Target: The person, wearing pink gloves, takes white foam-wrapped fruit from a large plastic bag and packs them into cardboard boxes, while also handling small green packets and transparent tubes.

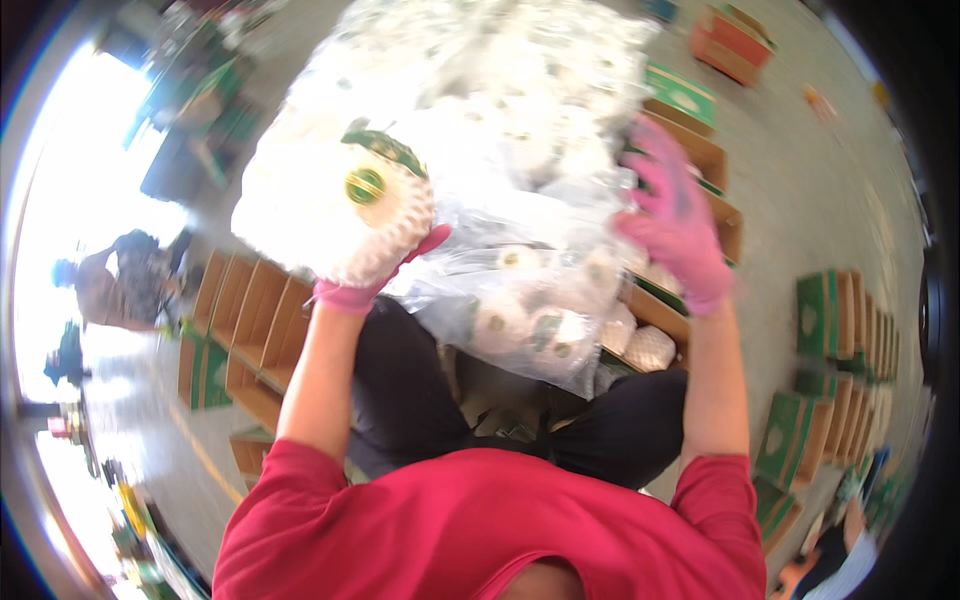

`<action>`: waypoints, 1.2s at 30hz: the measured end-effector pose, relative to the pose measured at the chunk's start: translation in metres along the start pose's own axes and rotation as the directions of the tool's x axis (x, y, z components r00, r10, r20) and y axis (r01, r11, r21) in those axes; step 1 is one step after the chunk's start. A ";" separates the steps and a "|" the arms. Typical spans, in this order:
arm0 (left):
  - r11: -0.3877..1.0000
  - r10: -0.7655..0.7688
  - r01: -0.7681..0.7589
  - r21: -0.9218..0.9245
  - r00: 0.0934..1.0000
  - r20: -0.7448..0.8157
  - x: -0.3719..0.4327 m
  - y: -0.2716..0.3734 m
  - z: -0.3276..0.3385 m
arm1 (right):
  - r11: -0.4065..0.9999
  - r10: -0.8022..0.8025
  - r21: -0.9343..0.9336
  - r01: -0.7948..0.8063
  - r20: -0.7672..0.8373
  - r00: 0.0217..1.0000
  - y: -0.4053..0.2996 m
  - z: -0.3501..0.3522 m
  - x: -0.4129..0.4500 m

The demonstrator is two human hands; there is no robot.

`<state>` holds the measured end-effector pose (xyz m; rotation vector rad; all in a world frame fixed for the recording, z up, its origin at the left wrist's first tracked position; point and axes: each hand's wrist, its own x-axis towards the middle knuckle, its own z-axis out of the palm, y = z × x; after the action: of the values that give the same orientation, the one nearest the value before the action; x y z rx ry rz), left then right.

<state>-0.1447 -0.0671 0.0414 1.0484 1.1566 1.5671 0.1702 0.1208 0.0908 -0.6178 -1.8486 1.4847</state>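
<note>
My left hand point(351, 297), in a pink glove, holds up a pale round fruit point(382, 206) in a white foam net. It bears a round green and gold sticker, and a dark green patch shows at its top. In front of me, a large heap of similar fruits in clear plastic bags point(536, 315) is partly washed out by glare. My right hand point(671, 210), also gloved in pink, is blurred at the heap's right edge, fingers apart, above open cardboard cartons point(656, 311). Foam-netted fruits point(649, 349) lie in the nearest carton.
Empty green and brown cartons point(251, 319) stand in rows on my left. More stacked cartons point(817, 315) are on the right, and a red carton point(731, 45) sits at the far right. Another person point(844, 551) is partly visible at lower right. Concrete floor point(795, 195) surrounds the heap.
</note>
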 end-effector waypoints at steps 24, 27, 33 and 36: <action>0.167 -0.252 -0.440 0.883 0.846 0.469 0.529 -0.230 0.229 | 0.387 0.571 0.848 0.363 -0.529 0.628 0.250 -0.211 -0.180; 0.120 -0.174 -0.460 0.880 0.863 0.475 0.586 -0.319 0.230 | 0.521 0.620 0.820 0.238 -0.555 0.555 0.272 -0.225 -0.152; -0.169 -0.125 -0.443 0.881 0.896 0.426 0.690 -0.433 0.231 | 0.763 0.548 0.643 0.071 -0.701 0.456 0.339 -0.225 -0.152; -0.209 -0.192 -0.460 0.863 0.884 0.425 0.709 -0.489 0.223 | 0.737 0.583 0.671 0.084 -0.694 0.422 0.337 -0.221 -0.165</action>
<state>-0.0171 0.7429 -0.3054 2.5129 1.9928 -0.0752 0.4275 0.2248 -0.2443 -1.1081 -0.3574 1.3995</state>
